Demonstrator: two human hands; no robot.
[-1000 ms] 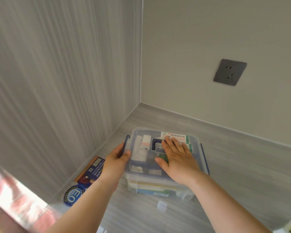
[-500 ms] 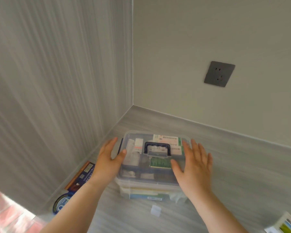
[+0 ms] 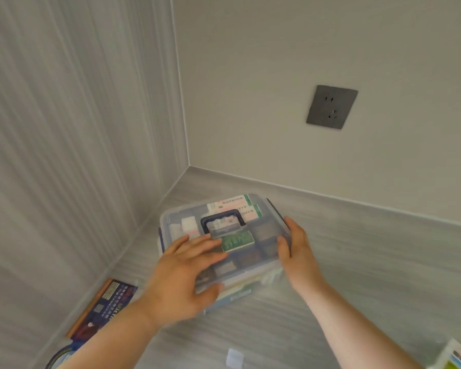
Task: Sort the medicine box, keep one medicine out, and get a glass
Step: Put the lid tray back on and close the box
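Observation:
The medicine box (image 3: 266, 231) is a clear plastic case with a dark blue handle (image 3: 222, 214) and blue side clips. It stands on the grey counter near the corner, turned at an angle. Pink-white and green packets show through its closed lid. My left hand (image 3: 181, 278) lies spread over the near left part of the lid, thumb hooked at the front edge. My right hand (image 3: 298, 251) grips the box's right side, thumb on the lid. No glass is in view.
A dark blue flat packet (image 3: 104, 302) lies along the left wall, with a round blue roll (image 3: 55, 359) nearer to me. A small white piece (image 3: 234, 356) lies in front of the box. A carton (image 3: 455, 358) peeks in at bottom right. A wall socket (image 3: 332, 106) is above.
The box has turned counter-clockwise on the counter. My left hand moved from its left side onto the lid, and my right hand closed on its right side.

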